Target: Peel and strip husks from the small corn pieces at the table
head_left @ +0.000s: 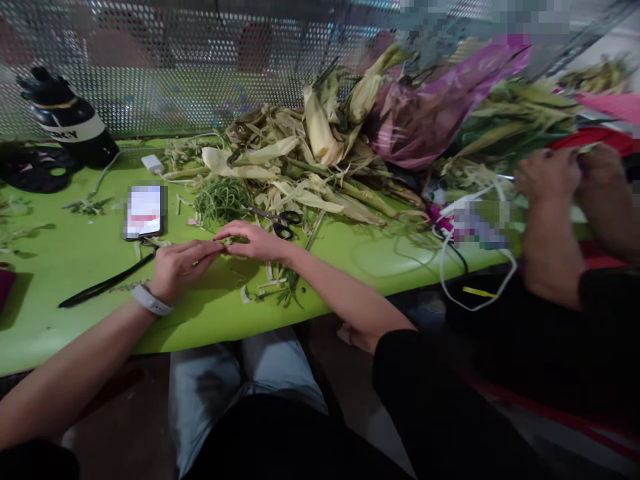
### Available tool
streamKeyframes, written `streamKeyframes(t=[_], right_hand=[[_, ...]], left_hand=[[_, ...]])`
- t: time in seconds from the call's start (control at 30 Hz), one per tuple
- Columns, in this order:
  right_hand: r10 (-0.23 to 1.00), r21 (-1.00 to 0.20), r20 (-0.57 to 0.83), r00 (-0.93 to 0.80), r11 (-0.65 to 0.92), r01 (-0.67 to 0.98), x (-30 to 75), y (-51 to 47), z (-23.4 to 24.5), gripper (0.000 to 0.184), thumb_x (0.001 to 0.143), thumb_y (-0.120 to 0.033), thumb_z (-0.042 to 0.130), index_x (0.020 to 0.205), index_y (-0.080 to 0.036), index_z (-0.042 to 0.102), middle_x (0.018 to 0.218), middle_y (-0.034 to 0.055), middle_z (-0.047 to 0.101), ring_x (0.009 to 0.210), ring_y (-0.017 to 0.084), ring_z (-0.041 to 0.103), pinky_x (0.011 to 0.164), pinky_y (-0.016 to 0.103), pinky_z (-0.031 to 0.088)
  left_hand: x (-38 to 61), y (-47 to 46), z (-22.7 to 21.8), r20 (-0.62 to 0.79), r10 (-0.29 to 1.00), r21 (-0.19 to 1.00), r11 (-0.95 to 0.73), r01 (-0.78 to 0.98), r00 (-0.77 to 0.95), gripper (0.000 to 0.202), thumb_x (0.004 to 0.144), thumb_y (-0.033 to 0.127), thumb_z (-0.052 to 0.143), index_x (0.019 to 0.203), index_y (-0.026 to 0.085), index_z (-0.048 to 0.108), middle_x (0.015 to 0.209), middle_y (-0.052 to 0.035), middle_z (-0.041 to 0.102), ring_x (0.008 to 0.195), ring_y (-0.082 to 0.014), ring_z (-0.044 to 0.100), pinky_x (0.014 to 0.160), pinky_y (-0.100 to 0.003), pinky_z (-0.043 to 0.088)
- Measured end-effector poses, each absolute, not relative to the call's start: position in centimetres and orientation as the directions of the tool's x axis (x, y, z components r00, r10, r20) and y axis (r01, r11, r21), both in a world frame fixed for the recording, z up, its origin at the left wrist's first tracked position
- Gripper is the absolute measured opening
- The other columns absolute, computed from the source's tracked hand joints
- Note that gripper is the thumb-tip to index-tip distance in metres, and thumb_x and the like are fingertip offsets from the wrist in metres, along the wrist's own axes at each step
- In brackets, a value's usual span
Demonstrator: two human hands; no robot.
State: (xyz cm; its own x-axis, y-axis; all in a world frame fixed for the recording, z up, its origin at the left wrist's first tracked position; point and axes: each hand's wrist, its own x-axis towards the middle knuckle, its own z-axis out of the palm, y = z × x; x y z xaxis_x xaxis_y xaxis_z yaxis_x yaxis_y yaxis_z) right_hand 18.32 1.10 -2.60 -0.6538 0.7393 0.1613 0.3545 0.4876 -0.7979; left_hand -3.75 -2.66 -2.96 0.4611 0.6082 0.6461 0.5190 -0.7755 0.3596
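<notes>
On a glossy lime-green tabletop (200,320), the bare left hand (173,270), with a pale white band (153,300) at its wrist, meets the bare right hand (253,241) fingertip to fingertip. Each grip is curled in, thumb near fingers; I cannot tell whether anything is pinched there, since the tips hide it. Taking the meeting fingertips as the clock's centre, a tangled pile of thin green plant strands (220,200) lies near at twelve o'clock. Scissors with black loop handles (276,218) lie at two o'clock, beyond the right hand, and loose green and pale trimmings (287,283) are scattered at four. A slim phone with a lit screen (145,212) rests at ten o'clock, and a narrow black strap (114,281) stretches between eight and nine. Farther off, a heap of dry, pale-yellow corn husks (320,137) spreads at one o'clock, with a translucent purple plastic bag (420,120) at two. A black bottle with a white band (70,127) stands at ten o'clock by the perforated metal panel (195,87). A co-worker's hands (553,175) are well apart, between two and three o'clock.
</notes>
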Motion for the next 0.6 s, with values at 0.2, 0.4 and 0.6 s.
streamKeyframes(t=[0.2, 0.4, 0.6], right_hand=[[0.713, -0.915, 0.158, -0.683, 0.366, 0.171, 18.4, 1.5, -2.8, 0.021, 0.084, -0.031, 0.067, 0.099, -0.017, 0.073, 0.130, 0.0109, 0.061, 0.122, 0.020, 0.054, 0.108, 0.042, 0.037], [0.763, -0.949, 0.213, -0.610, 0.309, 0.055, 18.2, 1.9, -3.4, 0.016, 0.079, -0.029, 0.071, 0.085, -0.014, 0.075, 0.112, 0.0110, 0.070, 0.113, 0.020, 0.060, 0.106, 0.041, 0.039], [0.804, -0.878, 0.260, -0.535, 0.427, 0.215, 19.0, 1.3, -2.2, 0.009, 0.079, -0.024, 0.068, 0.080, -0.016, 0.073, 0.112, 0.0097, 0.070, 0.111, 0.020, 0.060, 0.106, 0.046, 0.037]], left_hand=[[-3.9, -2.5, -2.9, 0.650, 0.603, 0.353, -0.779, 0.518, 0.463, 0.021, 0.084, 0.021, 0.067, 0.103, 0.026, 0.075, 0.096, -0.0020, 0.078, 0.080, -0.0155, 0.074, 0.074, -0.025, 0.058], [-4.1, -2.6, -3.1, 0.635, 0.644, 0.437, -0.755, 0.489, 0.426, 0.021, 0.084, 0.023, 0.066, 0.102, 0.026, 0.076, 0.098, -0.0023, 0.077, 0.086, -0.0166, 0.074, 0.080, -0.028, 0.059], [-3.9, -2.5, -3.3, 0.460, 0.820, 0.691, -0.571, 0.444, 0.339, 0.024, 0.088, 0.036, 0.062, 0.102, 0.023, 0.076, 0.098, -0.0051, 0.077, 0.073, -0.0166, 0.073, 0.068, -0.028, 0.060]])
